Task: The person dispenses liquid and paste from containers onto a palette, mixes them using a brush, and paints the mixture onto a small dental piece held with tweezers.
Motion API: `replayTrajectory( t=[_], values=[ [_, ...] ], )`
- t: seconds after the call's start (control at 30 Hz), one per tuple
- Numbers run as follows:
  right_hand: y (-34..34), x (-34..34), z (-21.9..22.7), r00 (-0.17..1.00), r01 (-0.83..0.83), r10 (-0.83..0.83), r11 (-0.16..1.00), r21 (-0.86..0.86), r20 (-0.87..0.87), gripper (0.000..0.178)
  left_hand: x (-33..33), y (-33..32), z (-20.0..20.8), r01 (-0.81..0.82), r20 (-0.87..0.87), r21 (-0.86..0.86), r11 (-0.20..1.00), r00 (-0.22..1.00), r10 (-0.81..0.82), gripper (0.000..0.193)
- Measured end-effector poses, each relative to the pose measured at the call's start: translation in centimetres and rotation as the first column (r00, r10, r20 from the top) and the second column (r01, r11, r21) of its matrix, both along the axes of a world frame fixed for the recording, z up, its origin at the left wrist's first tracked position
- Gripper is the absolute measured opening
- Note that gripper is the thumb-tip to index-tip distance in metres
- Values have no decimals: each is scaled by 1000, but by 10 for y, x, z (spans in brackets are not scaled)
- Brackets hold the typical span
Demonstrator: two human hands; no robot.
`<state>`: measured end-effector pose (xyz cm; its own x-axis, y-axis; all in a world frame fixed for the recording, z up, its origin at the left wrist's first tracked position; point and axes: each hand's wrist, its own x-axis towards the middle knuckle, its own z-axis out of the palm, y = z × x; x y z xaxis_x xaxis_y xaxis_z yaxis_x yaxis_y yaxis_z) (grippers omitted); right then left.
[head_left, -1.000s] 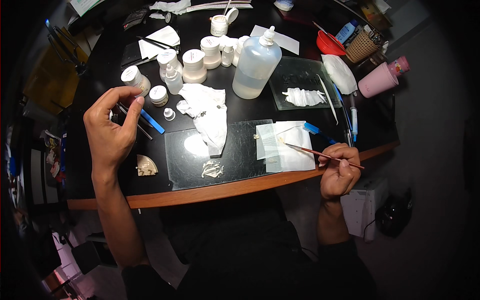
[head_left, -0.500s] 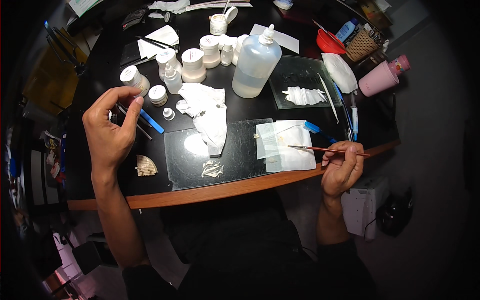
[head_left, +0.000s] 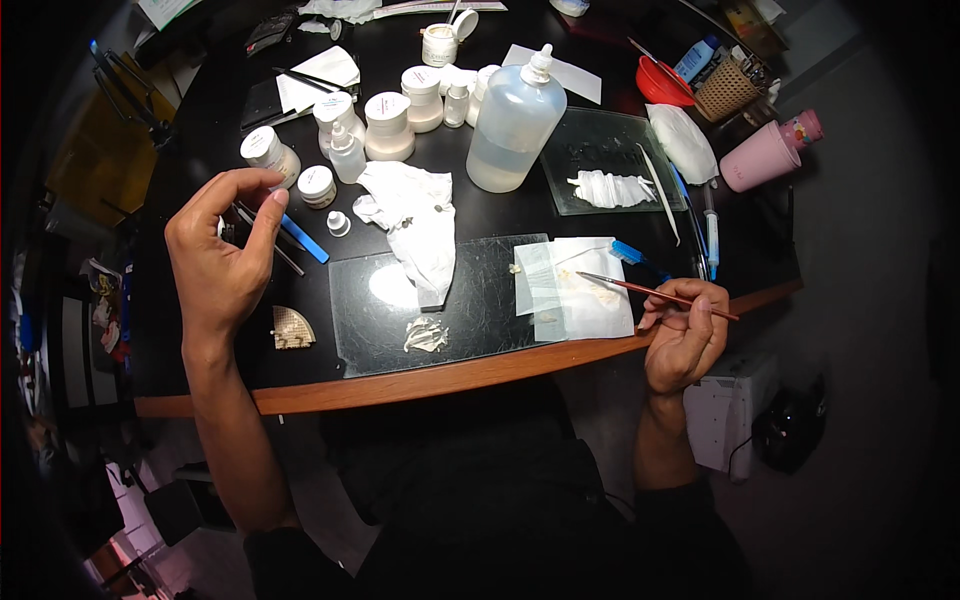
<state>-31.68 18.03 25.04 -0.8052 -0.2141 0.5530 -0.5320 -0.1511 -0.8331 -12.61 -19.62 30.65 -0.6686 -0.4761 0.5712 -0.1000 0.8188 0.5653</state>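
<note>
My left hand (head_left: 222, 262) is raised over the left side of the black table (head_left: 190, 150), thumb and forefinger pinched on a tiny dark piece I cannot make out. My right hand (head_left: 686, 338) hovers at the table's wooden front edge, holding a thin reddish brush (head_left: 640, 290). The brush tip reaches over a white paper sheet (head_left: 590, 305) lying on the right end of a glass slab (head_left: 470, 300). A small blob of white paste (head_left: 425, 334) sits on the slab near its front edge.
A crumpled white tissue (head_left: 415, 222) overlaps the slab's back edge. Behind it stand a large translucent bottle (head_left: 515, 120), several white jars (head_left: 385, 125) and a second glass plate (head_left: 600, 165). A pink cup (head_left: 765, 155), red bowl (head_left: 663, 85), blue-handled tool (head_left: 302, 238) and fan-shaped tan piece (head_left: 292, 328) lie around.
The brush has levelled out a little and my right hand has shifted slightly right. My left hand stays raised, its fingers barely turned.
</note>
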Motion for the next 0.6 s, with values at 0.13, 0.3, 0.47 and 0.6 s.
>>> replayTrajectory(
  t=[0.13, 0.3, 0.47, 0.6],
  values=[
    [4, -4, -2, 999, -40, 41, 999, 10, -26, 27, 0, 0, -1, -1, -1, -5, 1000, 1000, 1, 12],
    [7, -6, -1, 999, -29, 30, 999, -18, 40, 27, 0, -1, 0, 6, -12, -10, 1000, 1000, -6, 12],
    [7, -8, -5, 1000, -15, 16, 998, -65, 21, 27, 0, 0, -1, 5, -20, -1, 1000, 1000, -5, 11],
    [9, -8, -7, 998, -54, 56, 988, -144, 11, 30, 1, -2, -3, 27, 1, -11, 1000, 1000, -27, 13]
  ],
)
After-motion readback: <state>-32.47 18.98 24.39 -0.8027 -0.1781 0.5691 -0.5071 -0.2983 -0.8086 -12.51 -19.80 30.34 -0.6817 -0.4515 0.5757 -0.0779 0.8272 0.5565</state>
